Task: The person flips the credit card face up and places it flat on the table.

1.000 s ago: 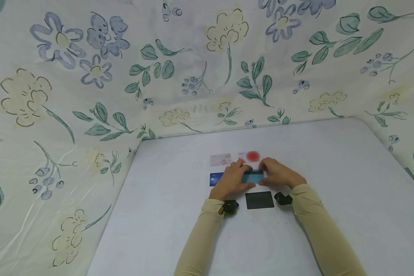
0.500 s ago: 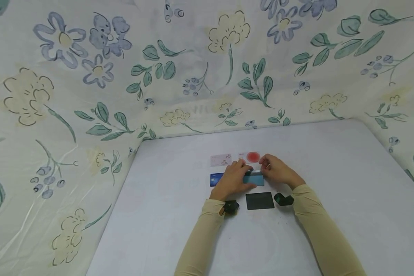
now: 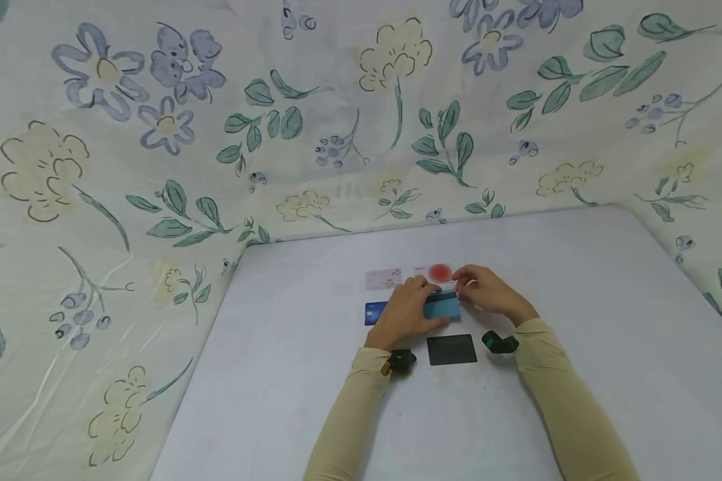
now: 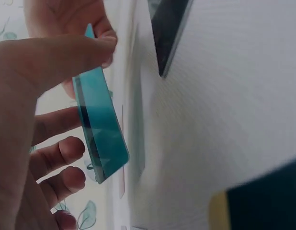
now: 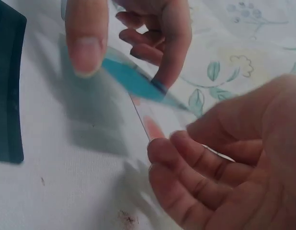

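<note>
A teal card (image 3: 440, 310) with a dark stripe along one long edge is tilted up off the table between my hands. My left hand (image 3: 404, 308) grips it by its long edges, thumb on the near edge and fingers on the far one. At its right end, my right hand (image 3: 486, 294) pinches the far corner between thumb and index finger. In the right wrist view the teal card (image 5: 131, 82) looks thin and partly glassy, and its corner runs into my right fingertips (image 5: 184, 136). The left wrist view shows the teal card (image 4: 107, 127) almost edge-on.
A black card (image 3: 452, 349) lies nearer to me. Left of the teal card is a blue card (image 3: 375, 313), partly under my left hand. Behind are a pale pink card (image 3: 383, 278) and a card with a red circle (image 3: 440, 272). Floral cloth (image 3: 337, 120) rises behind the white table (image 3: 277, 334).
My right thumb has left the card's near right corner and joined the fingers at its far corner. The card has tilted, its right end turned slightly. My left hand stays nearly still.
</note>
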